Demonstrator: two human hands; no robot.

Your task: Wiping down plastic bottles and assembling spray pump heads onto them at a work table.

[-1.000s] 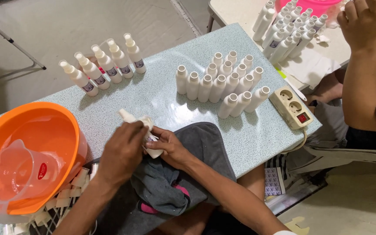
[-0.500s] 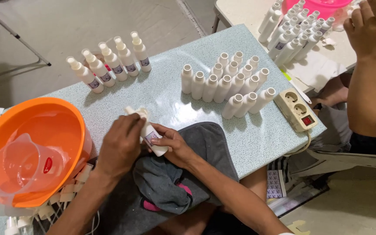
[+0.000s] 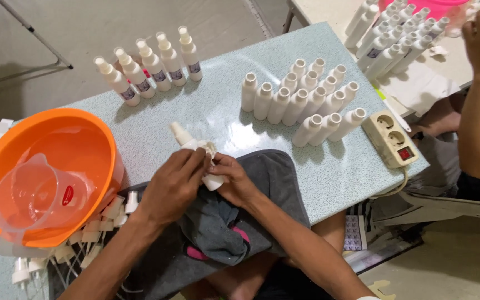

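both hands on a white spray bottle (image 3: 195,153)
left hand (image 3: 174,186) and right hand (image 3: 233,179) clasp it over a grey cloth (image 3: 273,178); orange basin (image 3: 79,130) holds a clear jug (image 3: 34,194).

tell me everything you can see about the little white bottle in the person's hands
The small white spray bottle looks like matte plastic, with a spray cap fitted on its neck. It lies tilted, cap pointing up-left, above the near edge of the pale blue table and the grey cloth. The left hand covers its middle; the right hand holds its base end. Any label is hidden.
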